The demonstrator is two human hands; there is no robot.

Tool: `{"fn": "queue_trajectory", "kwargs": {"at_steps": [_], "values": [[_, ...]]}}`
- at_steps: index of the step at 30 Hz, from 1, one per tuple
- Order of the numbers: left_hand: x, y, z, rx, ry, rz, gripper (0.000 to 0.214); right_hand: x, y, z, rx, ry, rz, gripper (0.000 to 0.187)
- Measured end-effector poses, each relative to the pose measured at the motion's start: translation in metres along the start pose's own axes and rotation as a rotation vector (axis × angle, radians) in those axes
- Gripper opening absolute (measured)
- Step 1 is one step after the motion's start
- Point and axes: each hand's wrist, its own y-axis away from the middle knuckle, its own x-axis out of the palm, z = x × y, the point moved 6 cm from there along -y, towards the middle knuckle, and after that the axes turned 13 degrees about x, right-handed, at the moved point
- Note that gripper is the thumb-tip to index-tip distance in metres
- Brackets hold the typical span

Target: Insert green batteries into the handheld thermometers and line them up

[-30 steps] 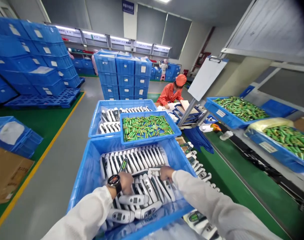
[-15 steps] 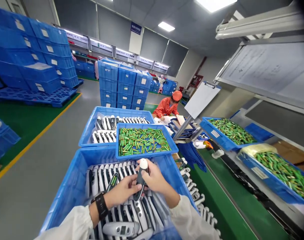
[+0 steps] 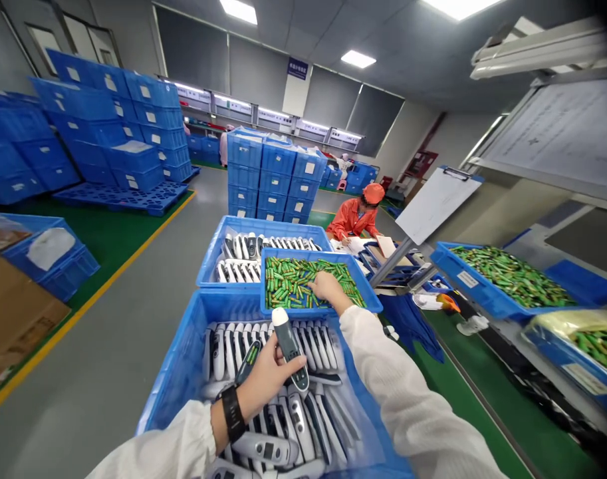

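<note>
My left hand (image 3: 269,372) is closed around a handheld thermometer (image 3: 288,342), its white-capped end tilted up and its dark grey side toward me. Over the shallow blue tray (image 3: 328,311), my right hand (image 3: 328,287) reaches down among the green batteries (image 3: 283,273), fingers drawn together at their surface. Whether a battery is between them is hidden. Beside my left hand, a thermometer with exposed batteries (image 3: 252,356) lies across the others. Rows of white-and-dark thermometers (image 3: 316,339) fill the large blue bin (image 3: 171,362) below my hands.
Behind the tray, another blue bin (image 3: 208,256) holds more thermometers. Two battery-filled containers stand at right, including a blue crate (image 3: 455,269). A clipboard (image 3: 433,203) is mounted on a post. Someone in orange (image 3: 350,216) sits beyond. Stacked blue crates (image 3: 273,176) stand farther back.
My right hand has left the thermometer and moved forward and right into the battery tray. My left hand keeps the thermometer. The view has turned left.
</note>
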Motion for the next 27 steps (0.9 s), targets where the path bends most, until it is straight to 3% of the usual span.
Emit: {"fn": "queue_trajectory", "kwargs": {"at_steps": [2, 4, 7, 11, 14, 18, 27], "values": [[0.003, 0.003, -0.002, -0.035, 0.003, -0.014, 0.063, -0.013, 0.01, -0.004, -0.008, -0.013, -0.058, 0.023], [0.005, 0.008, -0.005, -0.12, 0.002, -0.038, 0.058, -0.035, 0.032, -0.011, -0.06, -0.142, -0.221, 0.026], [0.008, 0.018, -0.011, -0.271, 0.058, -0.072, 0.045, -0.062, 0.1, -0.029, -0.267, -0.525, -0.48, 0.024], [0.013, 0.026, -0.014, -0.342, 0.159, -0.093, 0.04, -0.039, 0.204, -0.05, -0.563, -0.623, -0.38, 0.002], [0.016, 0.028, -0.011, -0.396, 0.189, -0.099, 0.04, -0.017, 0.257, -0.065, -0.665, -0.681, -0.361, 0.019], [0.023, 0.026, -0.008, -0.454, 0.201, -0.036, 0.037, 0.005, 0.282, -0.069, -0.662, -0.678, -0.295, 0.028], [0.03, 0.035, -0.002, -0.432, 0.146, 0.083, 0.046, 0.028, 0.28, -0.068, -0.496, -0.594, -0.194, 0.011]]}}
